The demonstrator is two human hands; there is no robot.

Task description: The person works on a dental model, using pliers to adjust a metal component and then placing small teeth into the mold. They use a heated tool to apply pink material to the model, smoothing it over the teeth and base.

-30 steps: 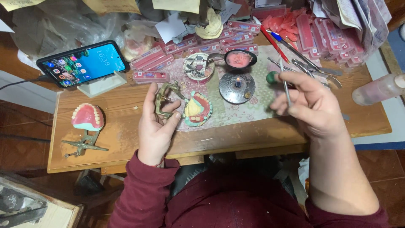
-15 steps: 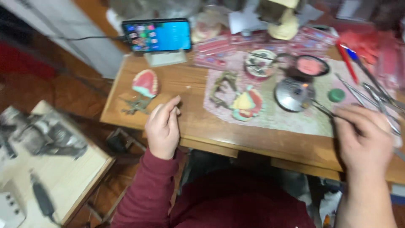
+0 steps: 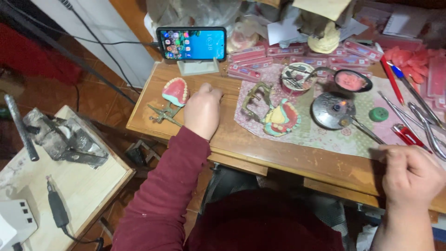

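fingers of left hand (image 3: pixel 202 111) rest curled beside pink denture model (image 3: pixel 176 91).

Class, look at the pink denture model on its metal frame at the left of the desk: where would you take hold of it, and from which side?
Probably by the pink denture model itself, across its two curved flanks, coming from above. It lies teeth-up and broad, while its metal frame is thin and spindly. The left hand rests just to its right, so approaching from that side looks shortest.
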